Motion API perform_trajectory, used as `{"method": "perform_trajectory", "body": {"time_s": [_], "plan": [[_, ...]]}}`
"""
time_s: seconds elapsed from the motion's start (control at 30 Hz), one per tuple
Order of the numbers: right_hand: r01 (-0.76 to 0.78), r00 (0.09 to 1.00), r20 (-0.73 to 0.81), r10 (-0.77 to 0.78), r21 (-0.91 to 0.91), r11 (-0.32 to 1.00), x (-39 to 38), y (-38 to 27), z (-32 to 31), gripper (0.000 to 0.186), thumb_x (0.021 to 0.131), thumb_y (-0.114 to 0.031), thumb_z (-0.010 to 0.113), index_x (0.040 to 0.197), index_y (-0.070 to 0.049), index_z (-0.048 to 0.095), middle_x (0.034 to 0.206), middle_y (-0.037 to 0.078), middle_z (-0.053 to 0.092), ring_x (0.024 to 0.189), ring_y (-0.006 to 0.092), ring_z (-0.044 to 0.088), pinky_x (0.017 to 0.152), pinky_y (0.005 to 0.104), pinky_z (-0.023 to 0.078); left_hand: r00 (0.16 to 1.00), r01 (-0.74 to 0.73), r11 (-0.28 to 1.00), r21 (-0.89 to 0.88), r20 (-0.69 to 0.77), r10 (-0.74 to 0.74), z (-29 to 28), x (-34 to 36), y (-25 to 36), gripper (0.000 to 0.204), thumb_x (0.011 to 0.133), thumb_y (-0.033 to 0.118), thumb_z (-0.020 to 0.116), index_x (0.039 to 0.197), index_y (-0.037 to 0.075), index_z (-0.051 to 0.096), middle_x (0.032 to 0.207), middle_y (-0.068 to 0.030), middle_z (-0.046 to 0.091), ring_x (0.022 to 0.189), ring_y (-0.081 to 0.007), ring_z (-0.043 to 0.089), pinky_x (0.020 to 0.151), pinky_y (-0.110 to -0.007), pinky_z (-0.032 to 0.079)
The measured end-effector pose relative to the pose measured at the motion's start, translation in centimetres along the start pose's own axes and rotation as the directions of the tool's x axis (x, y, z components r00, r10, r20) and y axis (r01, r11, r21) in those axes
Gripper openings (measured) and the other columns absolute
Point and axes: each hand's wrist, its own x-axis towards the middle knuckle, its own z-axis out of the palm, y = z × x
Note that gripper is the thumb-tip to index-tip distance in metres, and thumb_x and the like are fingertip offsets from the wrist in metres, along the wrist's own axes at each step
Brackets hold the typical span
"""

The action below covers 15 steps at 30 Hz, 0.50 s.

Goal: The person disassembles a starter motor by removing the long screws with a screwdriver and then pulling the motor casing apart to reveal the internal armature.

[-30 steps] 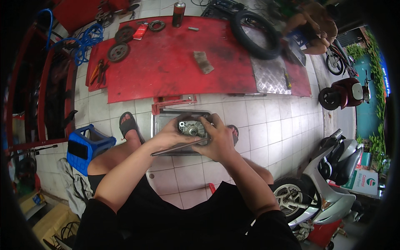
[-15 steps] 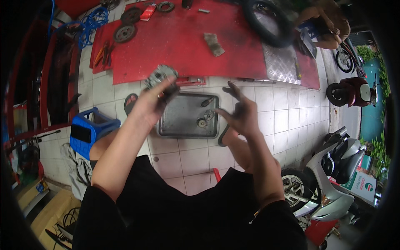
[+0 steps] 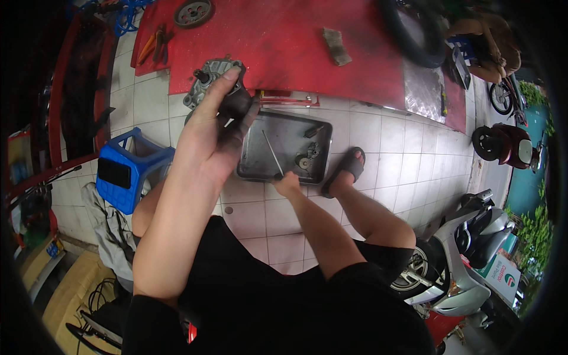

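Note:
In my left hand (image 3: 214,133), raised over the left end of the tray, is a grey cast-metal engine part (image 3: 201,92) with a dark shaft sticking out of its face. My thumb lies along its side, and the fingers behind it are partly hidden. Down at the tray's near edge, my right hand (image 3: 288,184) is closed on a screwdriver (image 3: 273,152), whose thin metal shaft slants over the tray floor. The grey metal tray (image 3: 254,148) also holds a round metal part (image 3: 304,162), a small dark metal piece (image 3: 313,149) and a short dark cylindrical piece (image 3: 315,130).
Beyond the tray lies a red work surface (image 3: 278,53) with a tyre (image 3: 413,35), a wheel-like disc (image 3: 193,13), pliers (image 3: 155,44) and a stained rag (image 3: 336,47). A blue stool (image 3: 124,177) bears a phone (image 3: 114,172). Scooters stand right. Another person (image 3: 488,50) crouches far right.
My left hand has brought the engine part closer, its shaft now showing. My right hand, open and empty before, has dropped to the tray and grasped the screwdriver. The view has shifted.

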Motion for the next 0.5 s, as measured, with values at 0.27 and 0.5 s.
{"method": "perform_trajectory", "body": {"time_s": [0.27, 0.5], "plan": [[-0.273, 0.96, -0.011, 0.279, 0.176, 0.946, 2.3, -5.7, 4.3, 0.047, 0.078, -0.033, 0.079, 0.106, 0.003, 0.068, 0.11, 0.023, 0.067, 0.107, 0.0375, 0.064, 0.089, 0.0438, 0.054, 0.992, 0.067, 0.996, -0.059, -0.106, -0.073, -0.4, 1.6, 1.0, 0.025, 0.081, 0.015, 0.078, 0.099, 0.007, 0.063, 0.094, -0.0043, 0.061, 0.092, -0.0155, 0.059, 0.097, -0.035, 0.049], [-0.224, 0.959, -0.115, 0.259, 0.252, 0.941, 5.9, -6.7, 5.9, 0.037, 0.077, -0.027, 0.075, 0.1, 0.001, 0.07, 0.102, 0.023, 0.069, 0.1, 0.0399, 0.066, 0.085, 0.0453, 0.055, 0.988, 0.106, 0.994, 0.008, -0.114, -0.105, 0.1, 2.6, 0.4, 0.025, 0.083, 0.019, 0.077, 0.1, 0.007, 0.063, 0.099, -0.0095, 0.063, 0.1, -0.0227, 0.061, 0.101, -0.04, 0.049]]}}
